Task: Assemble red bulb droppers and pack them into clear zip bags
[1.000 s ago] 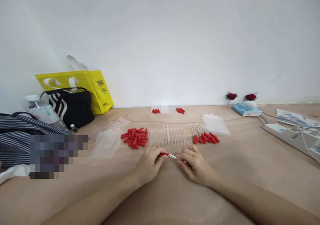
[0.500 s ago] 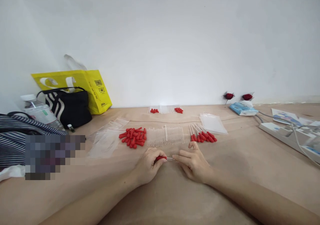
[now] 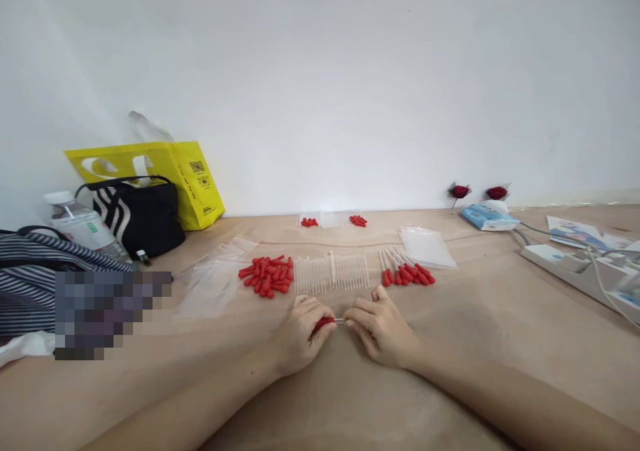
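Note:
My left hand (image 3: 306,334) is closed round a red rubber dropper bulb (image 3: 324,322). A clear dropper tube (image 3: 339,321) runs from the bulb's mouth to my right hand (image 3: 379,331), whose thumb and fingers pinch it. How far the tube sits inside the bulb is hidden. Beyond my left hand lies a pile of loose red bulbs (image 3: 267,276). A row of clear tubes (image 3: 330,273) lies side by side in the middle. Past my right hand, several droppers with red bulbs fitted (image 3: 409,274) lie with their tubes pointing away.
Clear zip bags lie at left (image 3: 213,284) and right (image 3: 429,247). Small bags with red bulbs (image 3: 309,222) lie by the wall. At left are a yellow bag (image 3: 200,197), black pouch (image 3: 150,214) and bottle (image 3: 83,224); at right, a tissue pack (image 3: 487,217) and power strip (image 3: 565,274).
My right hand's fingers have moved slightly left along the tube, closer to my left hand, so less tube shows between them. The bulb stays in my left hand.

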`<state>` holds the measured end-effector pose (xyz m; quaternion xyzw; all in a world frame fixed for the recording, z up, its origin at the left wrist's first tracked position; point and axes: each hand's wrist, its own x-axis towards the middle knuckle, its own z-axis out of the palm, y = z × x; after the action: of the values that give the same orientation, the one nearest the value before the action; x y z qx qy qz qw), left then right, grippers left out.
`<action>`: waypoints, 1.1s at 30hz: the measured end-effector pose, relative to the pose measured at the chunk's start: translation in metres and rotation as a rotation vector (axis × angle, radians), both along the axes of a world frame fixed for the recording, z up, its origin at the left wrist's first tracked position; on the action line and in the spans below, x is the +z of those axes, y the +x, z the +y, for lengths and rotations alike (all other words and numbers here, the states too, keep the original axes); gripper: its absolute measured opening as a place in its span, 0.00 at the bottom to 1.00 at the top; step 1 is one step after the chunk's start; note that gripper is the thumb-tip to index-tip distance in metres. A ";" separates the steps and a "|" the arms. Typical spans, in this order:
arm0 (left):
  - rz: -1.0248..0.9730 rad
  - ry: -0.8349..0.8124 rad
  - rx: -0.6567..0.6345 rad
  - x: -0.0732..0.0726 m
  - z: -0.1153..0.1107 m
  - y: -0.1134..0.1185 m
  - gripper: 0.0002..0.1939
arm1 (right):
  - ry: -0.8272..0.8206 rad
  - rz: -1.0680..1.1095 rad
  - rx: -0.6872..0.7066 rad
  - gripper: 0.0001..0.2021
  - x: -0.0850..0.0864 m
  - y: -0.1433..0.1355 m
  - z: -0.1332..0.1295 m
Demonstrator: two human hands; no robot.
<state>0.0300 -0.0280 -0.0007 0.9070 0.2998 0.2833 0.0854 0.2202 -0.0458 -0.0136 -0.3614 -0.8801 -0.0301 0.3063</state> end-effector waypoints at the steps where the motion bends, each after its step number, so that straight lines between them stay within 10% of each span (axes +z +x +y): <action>1: 0.006 -0.005 0.004 -0.001 0.000 0.000 0.09 | -0.004 -0.007 0.005 0.11 0.000 0.000 0.001; 13: -0.042 -0.119 0.074 0.005 0.004 0.000 0.08 | -0.066 0.111 0.005 0.09 0.007 0.007 0.008; 18: -0.362 -0.515 0.208 0.003 0.012 0.000 0.14 | -0.224 0.557 -0.179 0.20 0.003 0.012 0.012; 26: -0.578 -0.879 0.206 0.006 0.004 0.010 0.21 | -0.607 0.925 -0.024 0.15 -0.001 -0.027 0.010; 33: -0.561 -0.838 0.145 -0.002 0.008 0.004 0.22 | -0.522 0.757 -0.228 0.15 0.032 -0.001 0.042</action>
<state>0.0338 -0.0196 -0.0030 0.6606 0.4154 0.3764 0.4993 0.2196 -0.0043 0.0181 -0.5061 -0.6395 0.2925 0.4993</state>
